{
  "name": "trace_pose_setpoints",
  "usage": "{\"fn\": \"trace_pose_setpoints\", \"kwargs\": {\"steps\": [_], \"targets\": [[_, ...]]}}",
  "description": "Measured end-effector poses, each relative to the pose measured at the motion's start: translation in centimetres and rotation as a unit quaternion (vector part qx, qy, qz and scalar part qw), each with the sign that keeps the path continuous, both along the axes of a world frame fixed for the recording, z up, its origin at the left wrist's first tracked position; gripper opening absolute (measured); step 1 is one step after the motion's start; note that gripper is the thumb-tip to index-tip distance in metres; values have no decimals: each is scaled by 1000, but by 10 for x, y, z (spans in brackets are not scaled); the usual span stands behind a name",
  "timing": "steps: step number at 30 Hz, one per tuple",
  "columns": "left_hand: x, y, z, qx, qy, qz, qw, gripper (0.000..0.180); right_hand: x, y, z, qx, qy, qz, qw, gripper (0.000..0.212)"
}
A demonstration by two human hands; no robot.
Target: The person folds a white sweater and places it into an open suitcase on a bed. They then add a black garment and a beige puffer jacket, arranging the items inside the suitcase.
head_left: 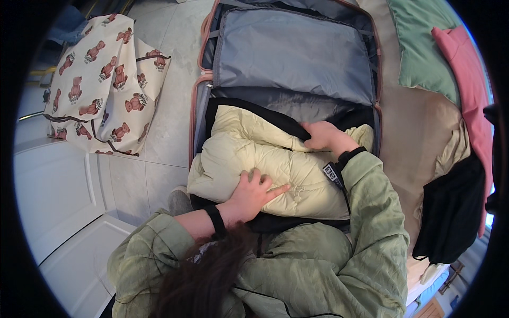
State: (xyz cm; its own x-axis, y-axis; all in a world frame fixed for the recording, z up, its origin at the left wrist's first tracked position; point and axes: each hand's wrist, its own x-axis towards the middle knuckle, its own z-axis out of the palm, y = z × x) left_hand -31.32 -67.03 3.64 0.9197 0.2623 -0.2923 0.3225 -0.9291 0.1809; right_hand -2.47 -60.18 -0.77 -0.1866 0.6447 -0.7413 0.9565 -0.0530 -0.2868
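Your left hand [252, 196] lies spread on a pale yellow puffer garment [238, 153]; your right hand [321, 136] curls at a black cloth [265, 117].

The puffer, plump, folded and creased, with a small drawcord near your left index fingertip, fills most of the near half of the suitcase [378, 63], bulging at its left edge; the black cloth runs along the puffer's far side. A flat grey panel [291, 53] covers much of the far half. Beyond the left edge sits a bear-print bag [87, 79]; beyond the right edge lie a black garment [450, 212], green fabric [424, 47] and pink fabric [466, 79]. Your right sleeve [374, 201] blocks the near right corner. You cannot tell whether your right fingers grip the cloth; your body hides the near edge.
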Motion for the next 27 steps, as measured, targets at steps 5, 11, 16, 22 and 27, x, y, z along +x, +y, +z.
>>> {"fn": "trace_pose_setpoints", "kwargs": {"steps": [5, 11, 16, 22, 27], "targets": [[4, 23, 38, -164, 70, 12, 984, 77, -2, -4, 5, -16, 31, 26, 999, 84], [23, 133, 55, -208, 73, 101, 970, 70, -4, -5, 13, -46, 54, 15, 997, 93], [55, 182, 11, -128, 89, 124, 980, 74, -10, -14, 18, -42, 37, -1, 998, 90], [103, 152, -48, -71, 111, 35, 991, 79, -13, -34, 13, 54, 0, 18, 998, 75], [127, 145, -63, -172, 157, 73, 970, 58, -16, -46, 11, 110, -2, 14, 994, 68]]}}
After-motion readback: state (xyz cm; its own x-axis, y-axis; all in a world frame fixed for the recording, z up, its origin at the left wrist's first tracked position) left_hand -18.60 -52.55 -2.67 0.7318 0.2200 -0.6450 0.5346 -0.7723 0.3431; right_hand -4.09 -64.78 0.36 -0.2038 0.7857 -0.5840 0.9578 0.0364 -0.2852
